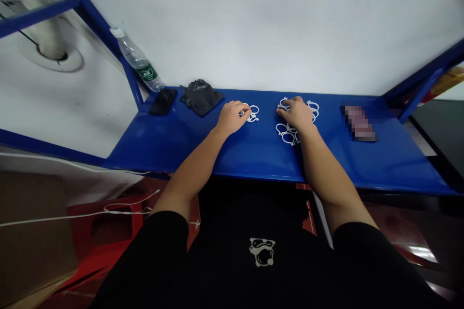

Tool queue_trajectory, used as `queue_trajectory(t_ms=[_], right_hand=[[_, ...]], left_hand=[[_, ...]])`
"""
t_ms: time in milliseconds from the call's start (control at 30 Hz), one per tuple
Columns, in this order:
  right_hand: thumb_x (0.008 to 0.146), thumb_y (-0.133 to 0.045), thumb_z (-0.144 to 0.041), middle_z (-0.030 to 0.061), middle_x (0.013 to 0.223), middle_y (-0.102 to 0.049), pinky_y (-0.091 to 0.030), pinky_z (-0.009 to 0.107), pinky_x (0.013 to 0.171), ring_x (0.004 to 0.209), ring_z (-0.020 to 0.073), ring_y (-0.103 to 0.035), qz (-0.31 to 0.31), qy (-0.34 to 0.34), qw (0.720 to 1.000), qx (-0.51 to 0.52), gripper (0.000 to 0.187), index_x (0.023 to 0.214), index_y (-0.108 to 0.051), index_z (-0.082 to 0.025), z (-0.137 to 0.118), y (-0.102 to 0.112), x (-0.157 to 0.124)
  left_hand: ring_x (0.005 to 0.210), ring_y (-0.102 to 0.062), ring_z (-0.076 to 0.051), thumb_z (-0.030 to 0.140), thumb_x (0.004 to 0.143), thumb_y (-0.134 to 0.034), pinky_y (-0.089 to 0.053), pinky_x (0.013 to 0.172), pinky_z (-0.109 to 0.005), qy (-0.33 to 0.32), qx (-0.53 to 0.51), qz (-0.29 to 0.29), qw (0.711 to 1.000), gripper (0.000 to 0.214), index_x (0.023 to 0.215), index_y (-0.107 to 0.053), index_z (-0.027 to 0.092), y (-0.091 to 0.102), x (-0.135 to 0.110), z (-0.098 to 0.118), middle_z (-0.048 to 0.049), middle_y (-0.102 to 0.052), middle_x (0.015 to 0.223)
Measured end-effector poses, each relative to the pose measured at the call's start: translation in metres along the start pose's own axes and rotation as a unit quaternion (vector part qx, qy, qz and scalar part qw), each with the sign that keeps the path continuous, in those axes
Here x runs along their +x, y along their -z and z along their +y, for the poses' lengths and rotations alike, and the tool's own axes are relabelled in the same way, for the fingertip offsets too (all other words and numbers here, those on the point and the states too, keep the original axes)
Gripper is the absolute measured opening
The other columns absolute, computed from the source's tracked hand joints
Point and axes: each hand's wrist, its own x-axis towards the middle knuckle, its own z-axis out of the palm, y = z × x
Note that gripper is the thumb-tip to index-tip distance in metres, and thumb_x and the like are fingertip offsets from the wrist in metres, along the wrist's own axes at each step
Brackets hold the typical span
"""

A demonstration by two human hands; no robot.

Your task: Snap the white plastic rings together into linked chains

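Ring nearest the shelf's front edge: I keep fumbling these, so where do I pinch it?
Best pinch the ring by its near rim, from above: it lies flat on the shelf, other rings crowd its far side, and the right hand borders its right.

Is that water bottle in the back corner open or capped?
Capped: the water bottle has its white cap seated on the neck, beside the blue post.

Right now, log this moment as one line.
left hand: fingertips on small ring cluster | right hand: resting on ring pile | surface: blue shelf | far left: bottle, phone, black pouch
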Motion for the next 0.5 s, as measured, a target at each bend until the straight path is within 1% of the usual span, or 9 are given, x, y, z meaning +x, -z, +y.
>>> queue_trajectory(t_ms=[67,167,233,300,400,467,500], right_hand=[[0.1,-0.075,-0.052,0.0206,0.151,-0.07,-0.059,0.052,0.093,0.119,0.04,-0.073,-0.013,0.012,1.0,-0.017,0.049,0.138,-0.084,-0.023,-0.004,-0.004,-0.001],[0.101,-0.072,-0.045,0.0192,0.144,-0.073,-0.058,0.049,0.091,0.118,0.0391,-0.073,-0.033,0.028,0.998,-0.037,0.042,0.136,-0.084,-0.024,-0.008,-0.007,-0.002],[0.101,-0.069,-0.037,0.0178,0.138,-0.076,-0.057,0.047,0.088,0.114,0.0373,-0.072,-0.036,0.042,0.998,-0.037,0.034,0.127,-0.087,-0.024,-0.01,-0.006,-0.003],[0.1,-0.066,-0.03,0.0175,0.132,-0.077,-0.056,0.046,0.085,0.109,0.0351,-0.072,-0.036,0.052,0.998,-0.03,0.026,0.113,-0.088,-0.023,-0.011,-0.006,-0.003],[0.097,-0.066,-0.024,0.0178,0.129,-0.078,-0.055,0.046,0.082,0.103,0.0332,-0.071,-0.033,0.059,0.998,-0.009,0.019,0.097,-0.085,-0.021,-0.012,-0.006,-0.004],[0.095,-0.066,-0.024,0.0167,0.128,-0.078,-0.056,0.047,0.084,0.103,0.0331,-0.071,-0.014,0.079,0.996,0.032,0.017,0.093,-0.083,-0.022,-0.014,-0.005,-0.005],[0.095,-0.065,-0.024,0.0156,0.125,-0.078,-0.057,0.048,0.086,0.104,0.033,-0.071,0.0,0.102,0.993,0.065,0.017,0.093,-0.082,-0.023,-0.016,-0.004,-0.006]], left_hand=[[0.093,-0.072,-0.023,0.026,0.107,-0.077,-0.054,0.093,-0.042,-0.005,-0.006,-0.012,1.0,0.014,0.094,-0.082,0.024,0.0,0.0,0.0,-0.0047,-0.081,0.096],[0.092,-0.072,-0.022,0.025,0.107,-0.077,-0.055,0.09,-0.04,-0.015,-0.013,-0.017,1.0,0.014,0.095,-0.082,0.024,-0.001,-0.001,0.001,-0.0042,-0.081,0.095],[0.092,-0.073,-0.022,0.025,0.107,-0.077,-0.056,0.089,-0.039,-0.019,-0.019,-0.017,0.999,0.012,0.097,-0.083,0.025,-0.001,-0.001,0.001,-0.0039,-0.081,0.095],[0.091,-0.073,-0.022,0.024,0.107,-0.077,-0.057,0.089,-0.038,-0.023,-0.023,-0.019,0.999,0.011,0.098,-0.083,0.024,-0.001,-0.002,0.001,-0.0039,-0.081,0.095],[0.093,-0.074,-0.022,0.025,0.107,-0.078,-0.059,0.091,-0.039,-0.025,-0.02,-0.022,0.999,0.01,0.098,-0.084,0.025,-0.002,-0.002,0.0,-0.0041,-0.082,0.095],[0.095,-0.075,-0.022,0.027,0.107,-0.078,-0.06,0.093,-0.039,-0.021,-0.02,-0.02,0.999,0.008,0.102,-0.084,0.025,-0.003,-0.003,-0.001,-0.0046,-0.083,0.098],[0.097,-0.075,-0.022,0.028,0.107,-0.078,-0.061,0.094,-0.04,-0.016,-0.024,-0.017,0.999,0.008,0.105,-0.085,0.024,-0.002,-0.003,-0.001,-0.0053,-0.083,0.102]])
